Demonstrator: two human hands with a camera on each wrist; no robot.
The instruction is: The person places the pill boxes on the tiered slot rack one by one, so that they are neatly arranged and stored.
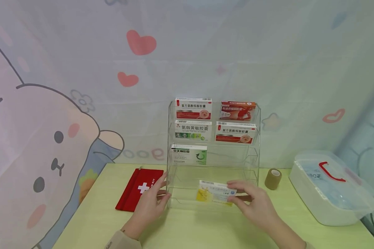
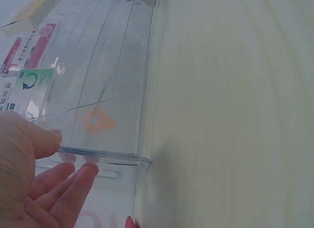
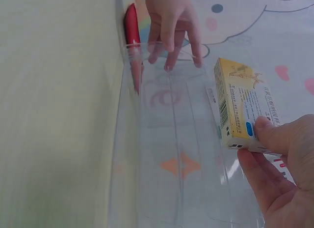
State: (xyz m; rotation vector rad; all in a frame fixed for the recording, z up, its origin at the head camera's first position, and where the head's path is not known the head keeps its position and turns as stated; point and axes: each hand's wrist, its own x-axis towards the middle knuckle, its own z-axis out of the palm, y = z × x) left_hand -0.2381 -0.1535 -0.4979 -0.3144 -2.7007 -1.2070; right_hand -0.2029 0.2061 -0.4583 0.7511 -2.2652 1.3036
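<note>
A clear plastic display rack (image 1: pixel 187 178) with stepped tiers stands on the table. My left hand (image 1: pixel 149 204) grips its left side wall, thumb on one face and fingers on the other, as the left wrist view shows at the rack's edge (image 2: pixel 105 152). In my right hand (image 1: pixel 257 204) a yellow and white medicine box (image 1: pixel 213 193) is pinched by one end, held in front of the lower tiers. Upper tiers hold a red and white capsule box (image 1: pixel 193 110), a red box (image 1: pixel 238 111), a green and white box (image 1: pixel 188 155) and others.
Left of the rack lies a red first-aid pouch (image 1: pixel 134 193). On the right stand a brown bandage roll (image 1: pixel 273 179) and a white lidded bin (image 1: pixel 314 200) with a red handle. A printed cloth (image 1: pixel 205 45) hangs behind the table (image 1: pixel 96 221).
</note>
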